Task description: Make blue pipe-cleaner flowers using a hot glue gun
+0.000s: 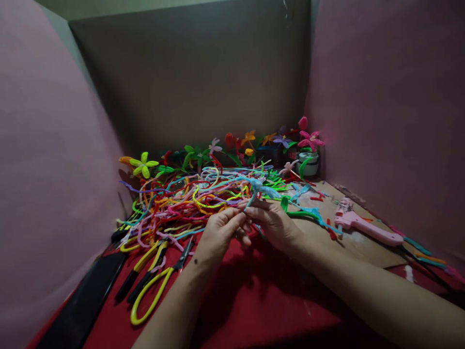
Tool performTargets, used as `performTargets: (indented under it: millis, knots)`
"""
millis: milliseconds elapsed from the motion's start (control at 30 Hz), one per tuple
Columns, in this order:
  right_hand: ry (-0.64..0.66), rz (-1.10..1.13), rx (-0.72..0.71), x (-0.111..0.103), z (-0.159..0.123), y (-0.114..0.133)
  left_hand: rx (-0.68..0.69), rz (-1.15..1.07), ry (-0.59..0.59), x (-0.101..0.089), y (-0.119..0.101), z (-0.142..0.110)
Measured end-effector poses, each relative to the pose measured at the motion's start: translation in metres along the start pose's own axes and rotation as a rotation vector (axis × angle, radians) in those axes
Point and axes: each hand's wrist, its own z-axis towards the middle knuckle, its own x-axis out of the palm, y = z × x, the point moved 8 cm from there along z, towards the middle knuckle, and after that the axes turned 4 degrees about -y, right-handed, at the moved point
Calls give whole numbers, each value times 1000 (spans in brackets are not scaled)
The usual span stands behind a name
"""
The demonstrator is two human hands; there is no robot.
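A light blue pipe cleaner flower (258, 186) stands up between my two hands, its petals spread above my fingers. My left hand (223, 232) pinches the low end of its stem between thumb and fingers. From the other side my right hand (272, 223) closes on the same stem, fingertips meeting those of the left. Directly behind the hands lies a big tangled heap of coloured pipe cleaners (174, 198). Beside my right wrist, a green leaf strip (301, 213) with a blue end rests on the board.
Yellow-handled scissors (152, 295) and yellow-and-black pliers (141, 266) lie left on the red cloth (247, 300). A pink glue gun (366, 225) sits on a brown board (378, 257) at right. Finished flowers, one group in a pale jar (308, 165), line the back wall.
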Motion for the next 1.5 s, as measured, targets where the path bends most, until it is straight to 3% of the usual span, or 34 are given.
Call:
performTargets:
  millis: [100, 200, 300, 367, 533, 700, 900, 1267, 1500]
  knots:
    - [-90, 8, -31, -7, 2, 5, 142, 269, -210, -11, -8, 0]
    - [-131, 6, -34, -10, 3, 5, 375, 530, -376, -17, -20, -5]
    - [-141, -14, -37, -9, 2, 1, 592, 699, -427, -13, -29, -14]
    - [-156, -56, -38, -10, 0, -1, 620, 729, -444, -14, -30, -16]
    - [-158, -274, -105, -6, -1, 10, 544, 693, -458, -18, -27, -16]
    - [-154, -224, -96, -6, -2, 18, 460, 555, -396, -18, -19, -12]
    - [-93, -281, -149, -5, 0, 20, 233, 254, -317, -15, -9, -6]
    - [-74, -23, 30, -7, 2, 0, -23, -166, -45, -1, 2, -4]
    - [-61, 187, 111, -1, 3, -4, -123, -277, 65, 3, 7, -4]
